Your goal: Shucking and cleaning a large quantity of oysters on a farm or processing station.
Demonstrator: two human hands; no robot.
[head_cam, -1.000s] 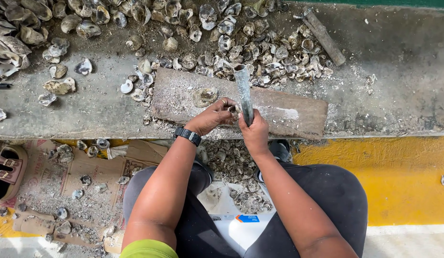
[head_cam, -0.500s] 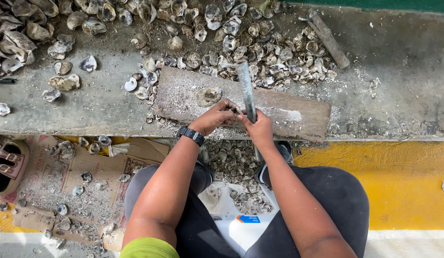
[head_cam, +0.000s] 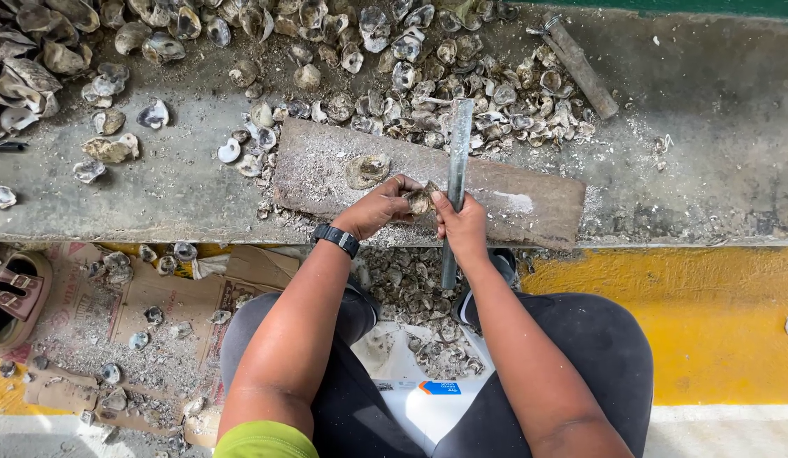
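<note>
1. Hiding most of a white bucket [head_cam: 411,399] between dark-trousered knees.
2. Left hand [head_cam: 379,206] curled round a half-covered oyster [head_cam: 421,200] on the board [head_cam: 530,199]; right hand [head_cam: 463,225] clenching a metal bar [head_cam: 456,161], lower end below the ledge.
3. Shell heap [head_cam: 428,68] beyond, cropped at top.

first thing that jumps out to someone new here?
The two hands meeting at centre over a wooden board on the concrete ledge: the left hand holds an oyster, and the right hand grips a long metal bar. Behind them, a big heap of shells spreads across the ledge's far side.
</note>
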